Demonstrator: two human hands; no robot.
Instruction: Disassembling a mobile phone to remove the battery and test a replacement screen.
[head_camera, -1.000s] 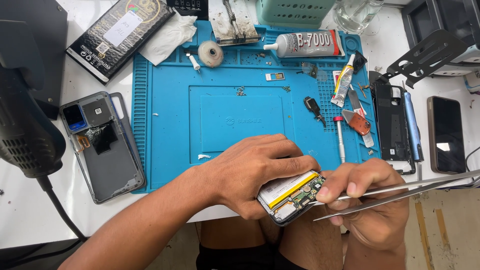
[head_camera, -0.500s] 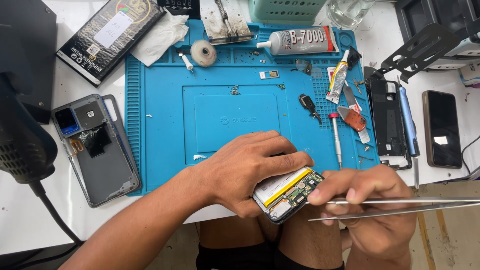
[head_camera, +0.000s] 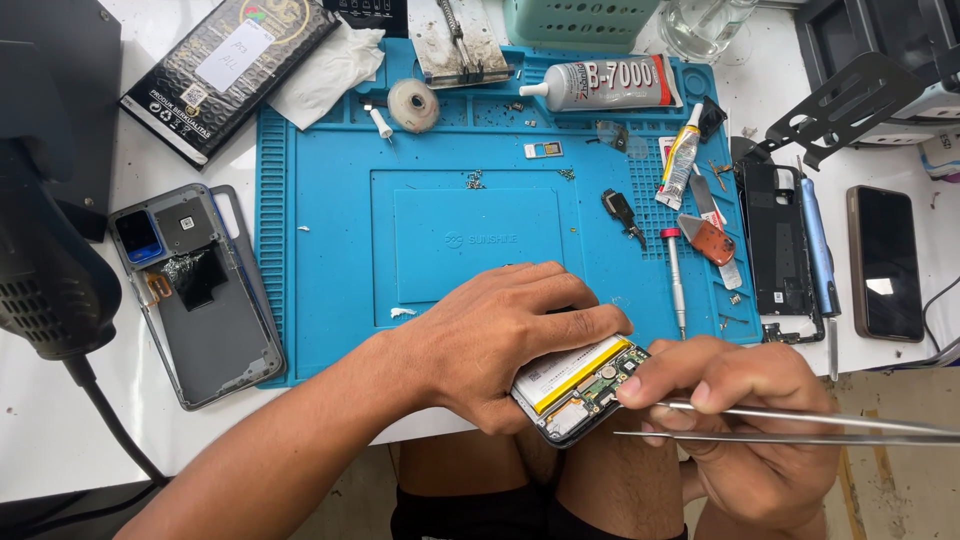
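Left hand (head_camera: 500, 340) is clamped palm-down over an opened phone (head_camera: 575, 390), fingers curled round its top edge, holding it at the near edge of the blue repair mat (head_camera: 330, 250), half off the table over the person's knees. Battery with a yellow strip and the circuit board are exposed. Right hand (head_camera: 745, 420) is closed in a pinch on metal tweezers (head_camera: 800, 425) — tips at the board, handles running off to the right. Screwdriver (head_camera: 675, 280) lies just beyond on the mat; phone back cover (head_camera: 200, 300) sits left of it.
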